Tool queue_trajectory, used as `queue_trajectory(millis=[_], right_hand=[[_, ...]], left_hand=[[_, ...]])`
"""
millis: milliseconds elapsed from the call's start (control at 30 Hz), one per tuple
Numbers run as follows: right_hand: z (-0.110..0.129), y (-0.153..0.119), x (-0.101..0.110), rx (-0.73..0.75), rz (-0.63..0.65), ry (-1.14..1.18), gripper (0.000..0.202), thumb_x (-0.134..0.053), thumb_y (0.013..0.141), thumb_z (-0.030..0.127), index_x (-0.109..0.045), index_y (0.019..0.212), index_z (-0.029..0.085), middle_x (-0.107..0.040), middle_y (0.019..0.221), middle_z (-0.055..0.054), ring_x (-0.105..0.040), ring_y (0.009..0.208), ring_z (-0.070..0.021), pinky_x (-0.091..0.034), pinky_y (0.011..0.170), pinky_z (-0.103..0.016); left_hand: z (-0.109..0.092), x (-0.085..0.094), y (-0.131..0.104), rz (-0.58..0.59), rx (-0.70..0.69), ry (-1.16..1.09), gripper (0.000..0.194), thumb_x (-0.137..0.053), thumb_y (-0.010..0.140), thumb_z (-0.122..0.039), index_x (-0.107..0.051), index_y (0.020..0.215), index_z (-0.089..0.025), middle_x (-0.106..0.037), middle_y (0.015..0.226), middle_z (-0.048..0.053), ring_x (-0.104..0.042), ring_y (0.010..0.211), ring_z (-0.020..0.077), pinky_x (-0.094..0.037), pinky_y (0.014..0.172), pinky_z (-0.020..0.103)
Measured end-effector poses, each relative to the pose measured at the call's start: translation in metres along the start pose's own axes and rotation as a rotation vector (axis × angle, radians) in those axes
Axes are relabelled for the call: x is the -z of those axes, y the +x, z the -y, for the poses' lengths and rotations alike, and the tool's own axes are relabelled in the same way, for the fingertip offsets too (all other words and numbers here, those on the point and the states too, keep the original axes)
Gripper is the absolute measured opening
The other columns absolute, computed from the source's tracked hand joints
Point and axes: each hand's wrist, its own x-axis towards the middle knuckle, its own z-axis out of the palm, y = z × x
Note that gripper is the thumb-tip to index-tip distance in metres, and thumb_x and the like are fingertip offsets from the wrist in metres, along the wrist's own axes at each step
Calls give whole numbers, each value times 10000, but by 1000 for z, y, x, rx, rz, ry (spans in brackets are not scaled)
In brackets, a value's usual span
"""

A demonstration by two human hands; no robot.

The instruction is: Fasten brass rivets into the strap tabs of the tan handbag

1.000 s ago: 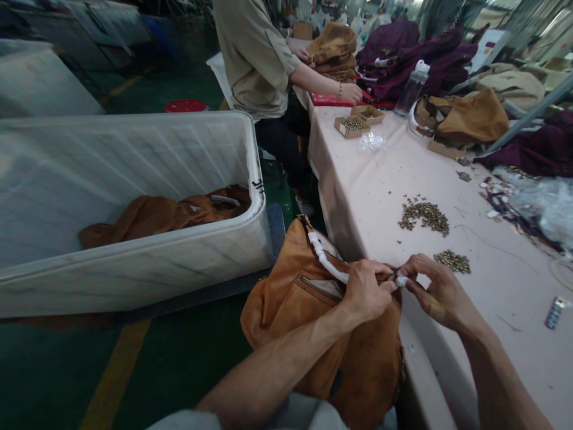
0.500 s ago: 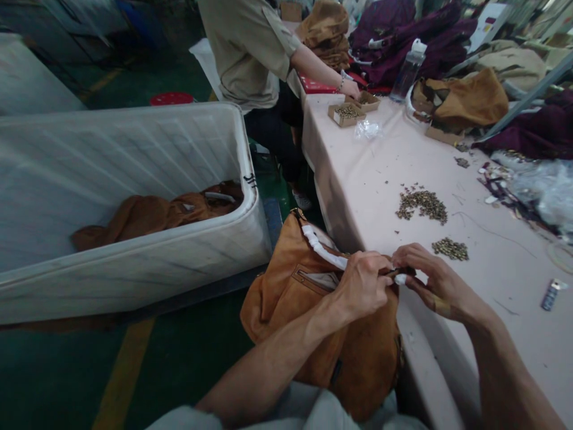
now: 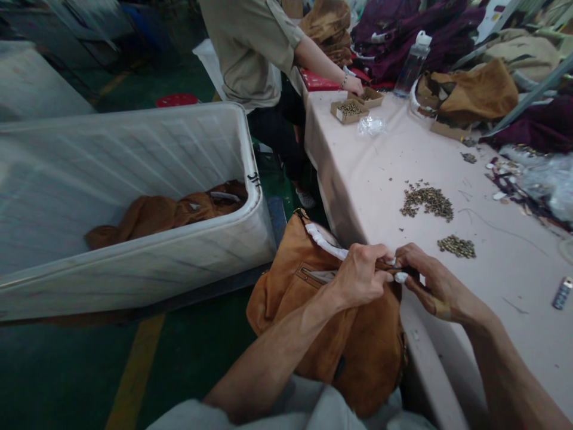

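A brown suede-like handbag rests on my lap against the table edge, its zipped pocket facing up. White wrapping covers part of its handle. My left hand is closed on the strap end at the bag's right side. Opposite it, my right hand pinches the same strap, with white wrapping on the thumb and fingertip and a tan band near the thumb's base. Any small part between the fingertips is hidden. Right of my hands, small brass-coloured metal pieces lie in a heap, with a smaller pile nearer me.
A large white bin holding brown bags stands at left. Across the table, a co-worker's hand reaches into a small cardboard box. A water bottle, purple bags and clear plastic lie beyond.
The view has shifted slightly, so the surroundings sit a little further right. My fingers have shifted slightly on the strap, and both hands remain closed on it.
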Motion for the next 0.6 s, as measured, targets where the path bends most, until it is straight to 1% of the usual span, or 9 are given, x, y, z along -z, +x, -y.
queue_trajectory(millis=[167, 233, 333, 367, 400, 433, 500, 533, 600], right_hand=[[0, -3, 0, -42, -45, 95, 164, -483, 1042, 363, -558, 1005, 222, -584, 989, -74, -564, 914, -233, -507, 816, -394], [-4, -6, 4, -66, -63, 137, 192, -526, 1026, 392, -584, 1098, 225, -617, 1064, -84, -600, 973, -244, -523, 870, -400], [-13, -13, 10, -102, -159, 177, 410, -622, 976, 428, -553, 1326, 227, -622, 1282, -124, -623, 1150, -292, -530, 991, -442], [-15, -14, 11, -138, -192, 181, 480, -657, 956, 439, -539, 1365, 218, -625, 1311, -135, -635, 1161, -300, -540, 992, -449], [-16, -14, 12, -186, -199, 190, 517, -687, 937, 451, -545, 1368, 204, -647, 1293, -142, -659, 1128, -300, -561, 958, -445], [-13, -13, 12, -238, -174, 214, 529, -711, 921, 466, -567, 1347, 186, -682, 1238, -141, -687, 1062, -294, -583, 898, -427], [0, -6, 9, -318, -65, 334, 531, -740, 894, 500, -620, 1285, 162, -739, 1108, -118, -716, 942, -277, -600, 790, -386], [9, -1, 6, -317, -2, 436, 540, -755, 876, 515, -642, 1265, 159, -753, 1080, -104, -719, 928, -276, -602, 774, -376], [27, 14, -3, -243, -31, 626, 618, -808, 813, 522, -649, 1302, 180, -751, 1135, -76, -702, 1064, -305, -593, 893, -404]], left_hand=[[-4, 6, 0, 25, 10, -25, 202, -759, 764, -176, -717, 960, -149, -751, 912, 47, -677, 847, 198, -484, 753, 273], [-6, 10, 1, 23, 7, -23, 197, -758, 779, -200, -708, 963, -152, -741, 902, 43, -666, 839, 193, -480, 750, 272], [-8, 16, -1, -28, -6, -22, 200, -760, 794, -216, -694, 970, -149, -730, 899, 38, -661, 838, 188, -481, 758, 272], [-9, 17, -2, -52, -15, -22, 208, -770, 788, -215, -691, 969, -148, -728, 901, 35, -662, 840, 186, -484, 765, 272], [-10, 18, -4, -81, -22, -28, 219, -783, 779, -216, -689, 965, -148, -726, 905, 34, -664, 844, 185, -490, 771, 271], [-12, 19, -6, -119, -24, -42, 229, -794, 774, -221, -688, 964, -148, -724, 908, 34, -668, 847, 185, -501, 775, 271], [-17, 20, -11, -213, -10, -103, 234, -799, 784, -246, -684, 964, -151, -721, 911, 39, -682, 853, 192, -534, 771, 272], [-19, 21, -13, -271, 13, -151, 233, -781, 804, -255, -679, 987, -154, -718, 902, 42, -694, 850, 198, -557, 760, 277], [-20, 26, -16, -400, 39, -253, 232, -753, 843, -288, -664, 1020, -169, -726, 924, 49, -722, 876, 215, -604, 779, 301]])
